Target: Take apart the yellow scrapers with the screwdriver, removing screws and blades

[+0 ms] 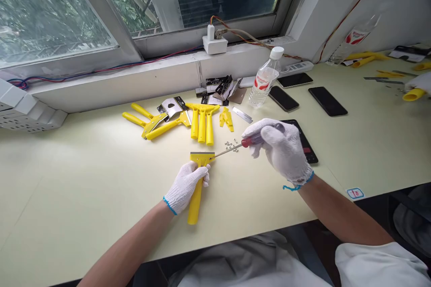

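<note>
A person in white knit gloves is working at a pale table (74, 188) beneath a window. The left hand (186, 187) is closed around the handle of a yellow scraper (197, 199), holding it just above the table or on it, directly in front of the person. The right hand (281, 150) is gripping a red-handled screwdriver (247, 142), its thin shaft reaching the scraper's head. Small screws (230, 145) are lying just beside the shaft, more yellow scrapers (202, 121) are sitting beyond, and a black phone (305, 145) is lying under the right hand. Far right, a co-worker's gloved hand (417, 83) is near a yellow handle (413, 95).
</note>
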Motion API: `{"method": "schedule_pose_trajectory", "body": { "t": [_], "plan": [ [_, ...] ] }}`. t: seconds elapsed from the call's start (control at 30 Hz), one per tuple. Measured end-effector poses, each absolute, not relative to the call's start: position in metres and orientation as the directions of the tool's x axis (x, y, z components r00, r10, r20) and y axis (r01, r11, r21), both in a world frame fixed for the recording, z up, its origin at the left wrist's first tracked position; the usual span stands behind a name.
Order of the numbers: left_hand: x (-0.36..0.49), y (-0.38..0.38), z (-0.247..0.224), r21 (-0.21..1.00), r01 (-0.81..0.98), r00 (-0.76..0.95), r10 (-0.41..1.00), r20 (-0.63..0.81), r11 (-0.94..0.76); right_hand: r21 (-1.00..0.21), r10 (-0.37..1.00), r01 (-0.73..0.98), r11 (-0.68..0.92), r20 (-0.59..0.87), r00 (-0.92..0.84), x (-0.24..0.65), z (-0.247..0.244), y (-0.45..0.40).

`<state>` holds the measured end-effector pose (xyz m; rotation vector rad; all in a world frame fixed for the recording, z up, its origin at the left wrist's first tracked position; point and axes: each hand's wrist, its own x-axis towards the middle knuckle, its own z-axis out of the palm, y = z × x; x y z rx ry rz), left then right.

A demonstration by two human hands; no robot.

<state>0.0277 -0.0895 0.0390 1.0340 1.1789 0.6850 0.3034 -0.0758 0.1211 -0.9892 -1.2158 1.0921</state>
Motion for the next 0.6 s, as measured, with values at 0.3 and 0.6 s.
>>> {"method": "schedule_pose_trajectory", "body": {
  "t": [0.3,0.6],
  "plan": [
    [0.026,-0.088,0.038,0.890,-0.046,0.250,0.868,-0.429,0.453,-0.716,0.942,0.617,0.327,0.198,-0.269,0.319,0.186,-0.049],
    [0.018,-0.082,0.042,0.882,-0.024,0.355,0.829,-0.433,0.471,-0.487,0.806,0.644,0.590,0.396,-0.440,0.294,0.204,-0.039]
  ]
}}
